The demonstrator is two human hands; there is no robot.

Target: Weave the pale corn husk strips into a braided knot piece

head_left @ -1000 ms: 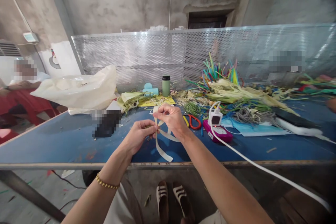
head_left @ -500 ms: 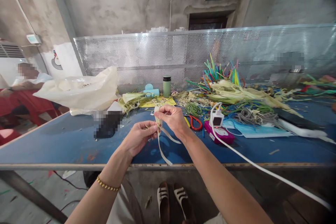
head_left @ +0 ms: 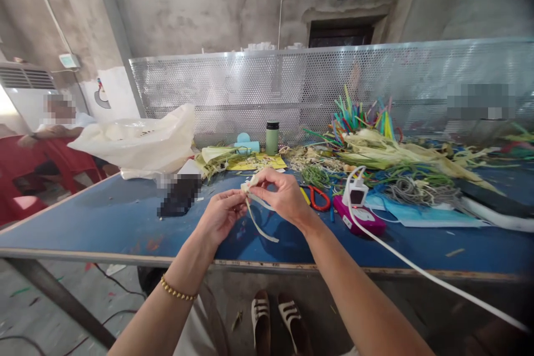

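Note:
Both hands meet over the front of the blue table. Between them is a pale strip, which looks like dried corn husk; one narrow tail hangs down in a curve and another trails under the right hand. My left hand pinches the strip's gathered part between thumb and fingers. From the other side, my right hand grips the upper end with thumb and forefinger. How the strip is folded or knotted at the fingertips is too small to make out. Red-handled scissors lie just right of my right hand.
A magenta box with a white plug and cable sits to the right, beside a blue face mask. Husks and green cord are heaped behind. A green bottle stands at the back, a plastic bag at left.
The upright top of the strip has been folded down into the fingertips. My right hand has lowered slightly and closed in on the left. The view has shifted a little to the left.

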